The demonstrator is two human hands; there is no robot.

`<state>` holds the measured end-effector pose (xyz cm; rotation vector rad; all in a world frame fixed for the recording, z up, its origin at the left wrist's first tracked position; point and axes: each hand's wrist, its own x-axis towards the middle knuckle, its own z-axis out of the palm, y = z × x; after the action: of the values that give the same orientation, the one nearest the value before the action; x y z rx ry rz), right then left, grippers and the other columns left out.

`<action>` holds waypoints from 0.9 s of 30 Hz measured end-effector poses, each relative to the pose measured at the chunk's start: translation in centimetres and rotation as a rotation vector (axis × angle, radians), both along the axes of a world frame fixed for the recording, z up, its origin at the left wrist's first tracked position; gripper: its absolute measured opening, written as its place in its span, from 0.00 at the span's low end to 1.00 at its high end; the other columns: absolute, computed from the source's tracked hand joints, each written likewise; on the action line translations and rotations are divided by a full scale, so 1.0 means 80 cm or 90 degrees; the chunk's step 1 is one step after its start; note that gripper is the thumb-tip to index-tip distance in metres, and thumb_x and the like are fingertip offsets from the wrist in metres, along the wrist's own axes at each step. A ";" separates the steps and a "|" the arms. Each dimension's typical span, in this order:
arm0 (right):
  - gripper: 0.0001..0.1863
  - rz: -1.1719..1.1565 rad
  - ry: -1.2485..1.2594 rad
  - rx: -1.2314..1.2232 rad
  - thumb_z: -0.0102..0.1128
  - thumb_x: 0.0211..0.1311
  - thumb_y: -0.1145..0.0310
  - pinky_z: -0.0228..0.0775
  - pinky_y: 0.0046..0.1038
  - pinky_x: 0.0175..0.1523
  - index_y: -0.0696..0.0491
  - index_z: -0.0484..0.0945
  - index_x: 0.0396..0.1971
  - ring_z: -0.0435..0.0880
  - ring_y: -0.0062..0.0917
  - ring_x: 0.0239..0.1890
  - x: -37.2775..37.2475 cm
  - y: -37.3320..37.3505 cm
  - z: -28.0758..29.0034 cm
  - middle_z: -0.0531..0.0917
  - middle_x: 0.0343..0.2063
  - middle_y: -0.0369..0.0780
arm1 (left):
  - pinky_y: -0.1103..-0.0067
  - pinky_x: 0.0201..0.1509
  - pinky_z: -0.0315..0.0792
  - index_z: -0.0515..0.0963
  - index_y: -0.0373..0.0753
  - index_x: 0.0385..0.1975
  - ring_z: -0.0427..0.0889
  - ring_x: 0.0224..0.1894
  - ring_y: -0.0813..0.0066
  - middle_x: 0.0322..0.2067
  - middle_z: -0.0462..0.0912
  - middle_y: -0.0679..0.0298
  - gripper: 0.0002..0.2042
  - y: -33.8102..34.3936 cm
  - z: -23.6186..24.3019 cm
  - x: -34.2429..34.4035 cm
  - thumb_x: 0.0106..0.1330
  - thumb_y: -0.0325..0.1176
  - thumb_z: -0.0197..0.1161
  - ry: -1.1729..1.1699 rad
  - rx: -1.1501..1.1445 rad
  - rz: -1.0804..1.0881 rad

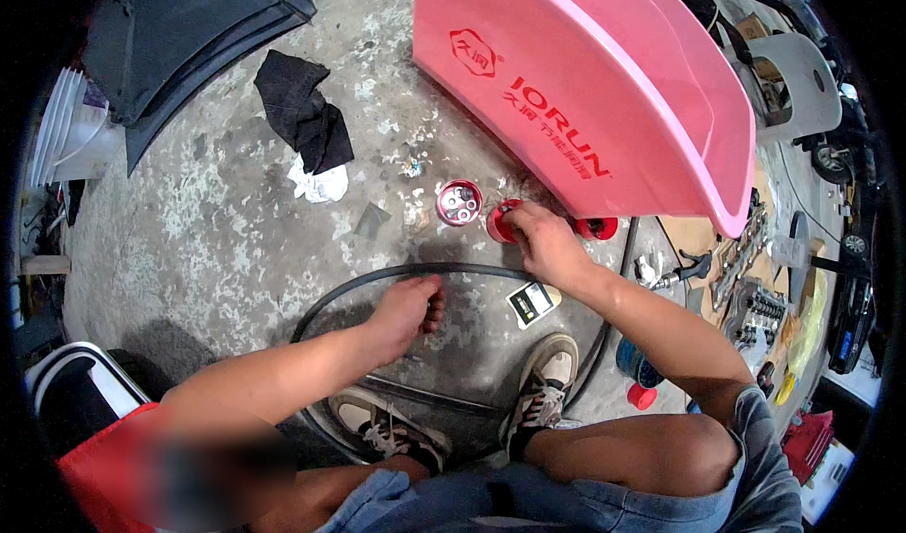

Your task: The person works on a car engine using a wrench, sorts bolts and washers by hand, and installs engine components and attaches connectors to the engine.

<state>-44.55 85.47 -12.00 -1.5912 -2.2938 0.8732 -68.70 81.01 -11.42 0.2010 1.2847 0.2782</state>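
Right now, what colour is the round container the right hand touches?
Red round container, shown best in head view.

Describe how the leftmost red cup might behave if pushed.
The cup would likely roll if knocked over, given its round wall. Its open top suggests the metal pieces inside could spill; they look loose, so may rattle.

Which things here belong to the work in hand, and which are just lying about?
Likely part of the work:
right hand
red container beneath it
neighbouring container of small metal parts

Apparently just lying about:
black cloth
crumpled white scrap
pink tub
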 end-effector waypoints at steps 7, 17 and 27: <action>0.14 0.055 0.024 0.007 0.54 0.51 0.77 0.71 0.38 0.47 0.57 0.75 0.41 0.78 0.44 0.41 0.019 0.009 0.059 0.78 0.40 0.47 | 0.79 0.32 0.67 0.74 0.36 0.41 0.71 0.29 0.75 0.28 0.74 0.66 0.10 0.018 0.031 0.005 0.70 0.33 0.48 -0.083 -0.025 0.032; 0.15 0.097 0.119 0.078 0.64 0.50 0.74 0.71 0.31 0.40 0.58 0.75 0.39 0.79 0.39 0.34 -0.067 0.031 0.546 0.78 0.32 0.45 | 0.78 0.33 0.69 0.76 0.40 0.39 0.76 0.32 0.77 0.31 0.79 0.69 0.11 0.037 0.425 0.091 0.70 0.40 0.51 -0.186 0.091 0.325; 0.14 0.327 0.165 0.045 0.62 0.51 0.67 0.64 0.41 0.53 0.56 0.75 0.38 0.74 0.42 0.45 -0.234 0.062 0.914 0.77 0.41 0.47 | 0.79 0.32 0.76 0.74 0.41 0.39 0.79 0.32 0.80 0.31 0.79 0.68 0.15 0.027 0.820 -0.018 0.72 0.45 0.47 -0.366 0.276 0.844</action>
<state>-63.24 90.42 61.08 -0.8039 -2.5341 1.0179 -70.11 83.20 54.16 -0.3879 0.5947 1.6220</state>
